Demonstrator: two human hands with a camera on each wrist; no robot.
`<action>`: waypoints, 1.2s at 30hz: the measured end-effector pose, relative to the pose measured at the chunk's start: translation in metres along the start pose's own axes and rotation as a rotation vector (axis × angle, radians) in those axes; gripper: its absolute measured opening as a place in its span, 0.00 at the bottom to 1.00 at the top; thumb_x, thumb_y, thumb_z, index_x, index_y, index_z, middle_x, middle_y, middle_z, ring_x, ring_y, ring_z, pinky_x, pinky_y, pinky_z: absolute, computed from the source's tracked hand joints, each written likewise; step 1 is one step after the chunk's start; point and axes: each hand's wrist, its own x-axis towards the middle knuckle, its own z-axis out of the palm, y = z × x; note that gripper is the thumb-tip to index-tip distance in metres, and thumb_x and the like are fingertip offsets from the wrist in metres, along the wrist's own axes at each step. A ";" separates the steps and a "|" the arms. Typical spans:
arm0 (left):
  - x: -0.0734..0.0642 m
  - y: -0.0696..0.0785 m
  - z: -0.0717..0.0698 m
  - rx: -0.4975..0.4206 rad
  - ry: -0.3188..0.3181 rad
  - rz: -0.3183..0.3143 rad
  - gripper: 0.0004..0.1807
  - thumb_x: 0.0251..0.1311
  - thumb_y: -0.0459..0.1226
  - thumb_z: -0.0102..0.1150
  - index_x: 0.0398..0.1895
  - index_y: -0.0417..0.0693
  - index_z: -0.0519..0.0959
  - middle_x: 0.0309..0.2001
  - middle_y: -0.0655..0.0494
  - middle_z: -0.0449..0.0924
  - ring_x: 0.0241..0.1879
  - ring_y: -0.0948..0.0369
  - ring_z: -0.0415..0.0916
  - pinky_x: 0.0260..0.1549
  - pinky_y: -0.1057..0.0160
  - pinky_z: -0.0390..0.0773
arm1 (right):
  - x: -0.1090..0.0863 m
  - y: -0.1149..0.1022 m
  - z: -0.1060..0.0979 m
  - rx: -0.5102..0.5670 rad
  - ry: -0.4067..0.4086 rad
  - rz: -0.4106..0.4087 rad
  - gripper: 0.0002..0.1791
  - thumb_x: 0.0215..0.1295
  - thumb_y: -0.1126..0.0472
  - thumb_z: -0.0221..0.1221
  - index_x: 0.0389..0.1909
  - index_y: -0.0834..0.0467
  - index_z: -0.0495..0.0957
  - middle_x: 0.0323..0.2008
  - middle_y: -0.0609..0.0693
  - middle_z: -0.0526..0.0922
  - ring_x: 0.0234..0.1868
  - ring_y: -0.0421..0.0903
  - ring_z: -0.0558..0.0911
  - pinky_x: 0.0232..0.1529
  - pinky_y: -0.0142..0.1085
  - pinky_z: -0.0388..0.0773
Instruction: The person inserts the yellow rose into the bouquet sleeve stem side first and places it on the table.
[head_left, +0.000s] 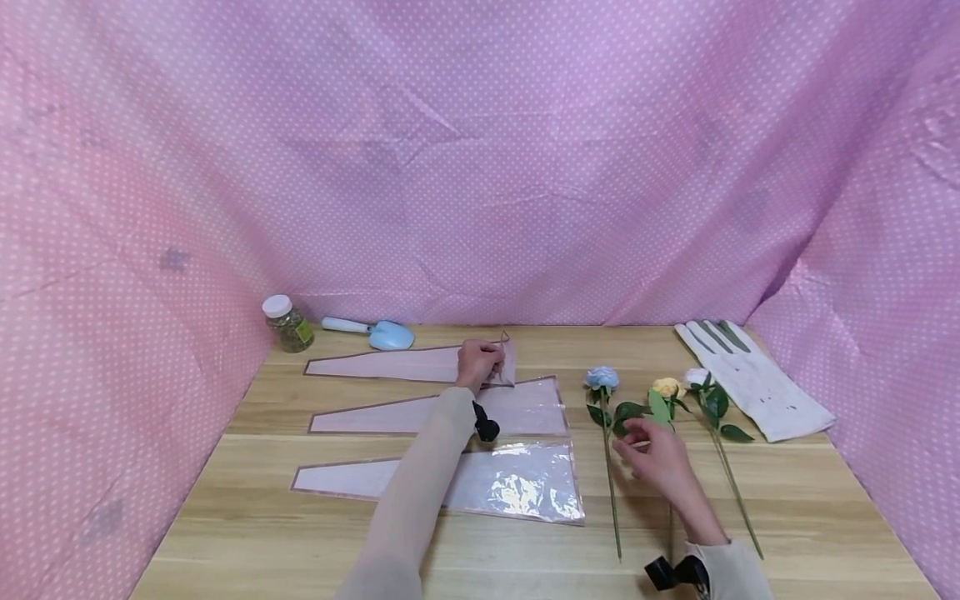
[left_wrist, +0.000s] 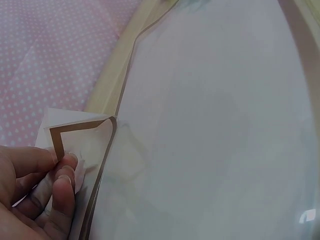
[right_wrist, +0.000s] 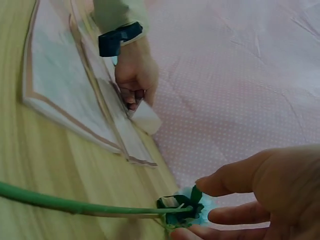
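Three tapered plastic flower sleeves with brown borders lie in a column: a far one (head_left: 397, 364), a middle one (head_left: 525, 408) and a near one (head_left: 513, 487). My left hand (head_left: 478, 364) pinches the wide end of the far sleeve; in the left wrist view the bordered corner (left_wrist: 59, 137) is lifted and folded between thumb and fingers. To the right, an artificial blue rose (head_left: 602, 378), a yellow rose (head_left: 666, 387) and a white rose (head_left: 697, 377) lie on long stems. My right hand (head_left: 662, 460) hovers between the blue and yellow stems, fingers apart and loosely bent, holding nothing.
A white-lidded jar (head_left: 289, 327) and a light blue trowel (head_left: 390, 335) lie along the back left of the wooden table (head_left: 247, 508). White gardening gloves (head_left: 776, 396) rest at the back right. Pink dotted cloth (head_left: 480, 183) hangs behind and on both sides.
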 end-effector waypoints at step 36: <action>0.000 -0.003 0.001 0.014 0.003 0.021 0.05 0.60 0.30 0.63 0.32 0.39 0.87 0.26 0.49 0.85 0.20 0.64 0.75 0.18 0.71 0.74 | 0.002 -0.002 0.026 -0.257 -0.040 -0.014 0.05 0.52 0.70 0.65 0.27 0.62 0.78 0.23 0.50 0.74 0.22 0.42 0.74 0.24 0.32 0.68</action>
